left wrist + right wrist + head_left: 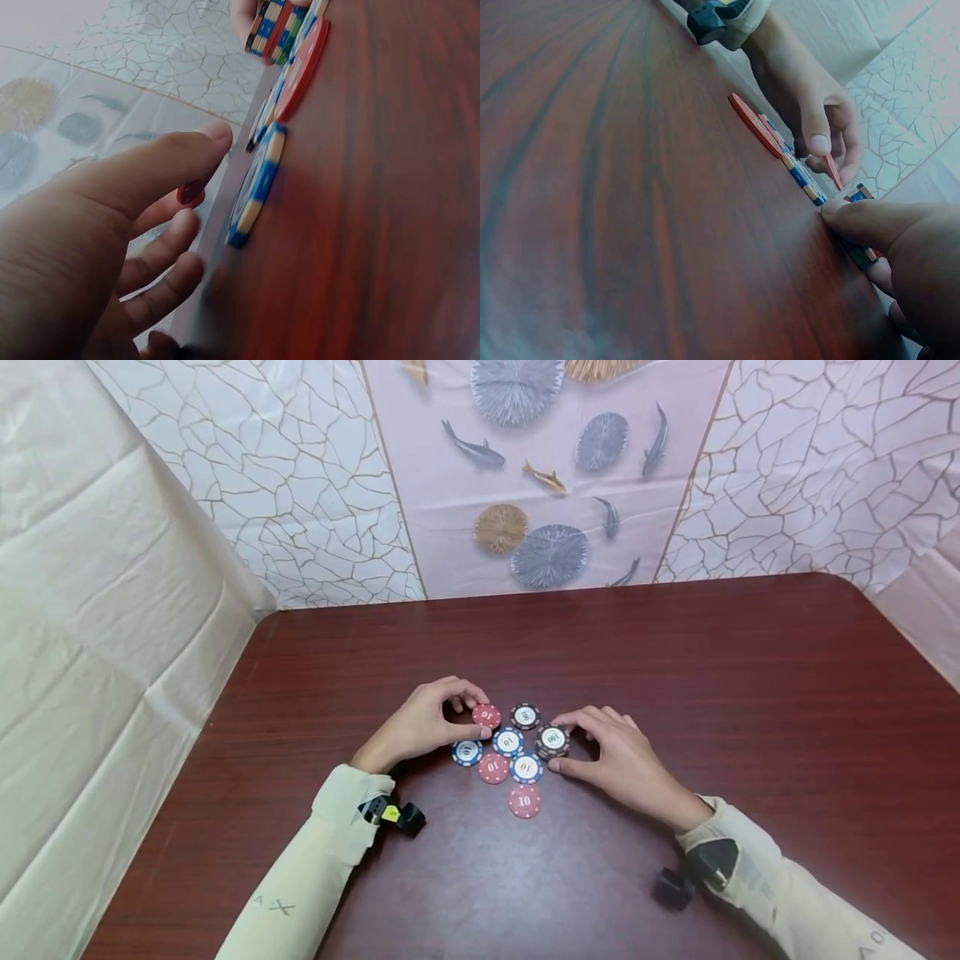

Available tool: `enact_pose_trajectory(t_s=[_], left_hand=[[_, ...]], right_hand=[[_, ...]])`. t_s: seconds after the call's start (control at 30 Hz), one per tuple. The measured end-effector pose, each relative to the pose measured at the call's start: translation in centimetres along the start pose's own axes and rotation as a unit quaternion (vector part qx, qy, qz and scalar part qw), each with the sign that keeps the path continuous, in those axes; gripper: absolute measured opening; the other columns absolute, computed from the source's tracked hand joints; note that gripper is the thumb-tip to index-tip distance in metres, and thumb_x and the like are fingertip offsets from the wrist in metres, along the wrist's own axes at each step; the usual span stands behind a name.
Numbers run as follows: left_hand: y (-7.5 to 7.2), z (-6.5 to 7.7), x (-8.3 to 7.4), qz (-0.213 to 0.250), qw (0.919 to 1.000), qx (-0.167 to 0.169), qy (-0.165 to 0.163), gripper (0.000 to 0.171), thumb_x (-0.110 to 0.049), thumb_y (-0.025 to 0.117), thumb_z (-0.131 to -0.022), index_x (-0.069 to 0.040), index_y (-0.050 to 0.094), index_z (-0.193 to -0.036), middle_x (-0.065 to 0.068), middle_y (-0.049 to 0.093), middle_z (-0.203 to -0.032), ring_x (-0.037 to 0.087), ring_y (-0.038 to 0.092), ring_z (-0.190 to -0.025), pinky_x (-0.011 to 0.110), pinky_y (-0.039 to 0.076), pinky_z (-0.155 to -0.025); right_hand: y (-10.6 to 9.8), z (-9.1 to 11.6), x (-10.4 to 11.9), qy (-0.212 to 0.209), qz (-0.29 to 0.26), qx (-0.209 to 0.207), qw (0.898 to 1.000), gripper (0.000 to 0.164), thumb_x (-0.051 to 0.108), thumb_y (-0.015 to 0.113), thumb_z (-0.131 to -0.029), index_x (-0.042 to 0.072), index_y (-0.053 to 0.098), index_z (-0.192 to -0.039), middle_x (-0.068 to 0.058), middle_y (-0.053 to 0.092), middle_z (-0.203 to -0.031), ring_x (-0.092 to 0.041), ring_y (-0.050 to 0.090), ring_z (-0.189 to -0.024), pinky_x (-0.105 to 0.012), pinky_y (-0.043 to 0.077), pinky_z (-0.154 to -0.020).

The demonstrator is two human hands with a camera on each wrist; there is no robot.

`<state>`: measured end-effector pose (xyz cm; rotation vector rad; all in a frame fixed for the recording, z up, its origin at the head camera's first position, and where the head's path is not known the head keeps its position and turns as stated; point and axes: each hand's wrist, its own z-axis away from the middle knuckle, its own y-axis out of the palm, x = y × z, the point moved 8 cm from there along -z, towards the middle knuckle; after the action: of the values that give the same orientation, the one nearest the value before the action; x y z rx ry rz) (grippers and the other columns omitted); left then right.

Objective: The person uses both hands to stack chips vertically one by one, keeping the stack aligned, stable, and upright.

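Note:
In the head view my left hand [416,725] pinches a red poker chip [486,716] marked 10 between thumb and fingers, tilted and raised off the table. My right hand [622,758] grips a short stack of poker chips [553,738], a black 100 chip on top; its edges in the left wrist view show several colours. Between the hands lie a black 100 chip [526,716], blue chips [508,742] marked 10, and two red chips [492,768]. One blue chip [467,752] lies just below the left thumb. The right fingers partly hide the stack in the right wrist view.
The chips lie on a dark reddish-brown wooden table [637,652]. Behind its far edge hangs a patterned cloth [450,485] with fish and round leaves. A plain pale cloth [112,635] hangs at the left. Both wrists carry small black cameras [411,819].

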<state>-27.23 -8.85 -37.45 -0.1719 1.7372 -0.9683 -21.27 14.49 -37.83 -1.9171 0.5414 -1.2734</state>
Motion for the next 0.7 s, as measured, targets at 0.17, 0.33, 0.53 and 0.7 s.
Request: enact_pose_trajectory(t_s=[0.17,0.33,0.53,0.7], left_hand=[[0.3,-0.1,-0.8,-0.008,0.9998,-0.016,0.008,0.032,-0.026,0.089,-0.086,-0.019,0.074,-0.113,0.000,0.061,-0.096,0.018,0.052,-0.084,0.032,0.045,-0.076],[0.6,-0.1,-1.9,-0.019,0.9992,-0.022,0.028,0.031,-0.021,0.085,-0.087,-0.017,0.074,-0.116,-0.002,0.060,-0.096,0.017,0.051,-0.083,0.031,0.045,-0.076],[1.1,-0.1,-3.2,-0.052,0.9966,-0.028,0.058,0.036,-0.022,0.083,-0.086,-0.020,0.073,-0.120,-0.007,0.062,-0.102,0.014,0.054,-0.087,0.036,0.044,-0.086],[1.9,-0.1,-4.1,-0.070,0.9954,-0.021,0.061,0.038,-0.026,0.083,-0.087,-0.022,0.072,-0.123,-0.009,0.063,-0.108,0.012,0.054,-0.093,0.042,0.040,-0.094]], right_hand=[[-0.2,0.0,0.0,-0.001,0.000,0.000,1.000,0.046,0.035,0.090,-0.084,0.021,0.073,-0.125,0.007,0.065,-0.100,-0.014,0.050,-0.090,-0.038,0.036,-0.084],[-0.1,0.0,-0.1,-0.001,0.002,0.002,1.000,0.047,0.036,0.090,-0.084,0.021,0.072,-0.125,0.007,0.064,-0.099,-0.014,0.051,-0.091,-0.038,0.036,-0.084],[-0.1,0.0,0.0,-0.003,0.000,0.003,1.000,0.046,0.036,0.090,-0.084,0.022,0.073,-0.125,0.007,0.065,-0.101,-0.015,0.051,-0.092,-0.039,0.036,-0.085],[-0.1,0.0,-0.1,-0.004,0.003,0.004,1.000,0.047,0.036,0.089,-0.084,0.021,0.073,-0.125,0.006,0.067,-0.104,-0.015,0.053,-0.095,-0.040,0.037,-0.086]])
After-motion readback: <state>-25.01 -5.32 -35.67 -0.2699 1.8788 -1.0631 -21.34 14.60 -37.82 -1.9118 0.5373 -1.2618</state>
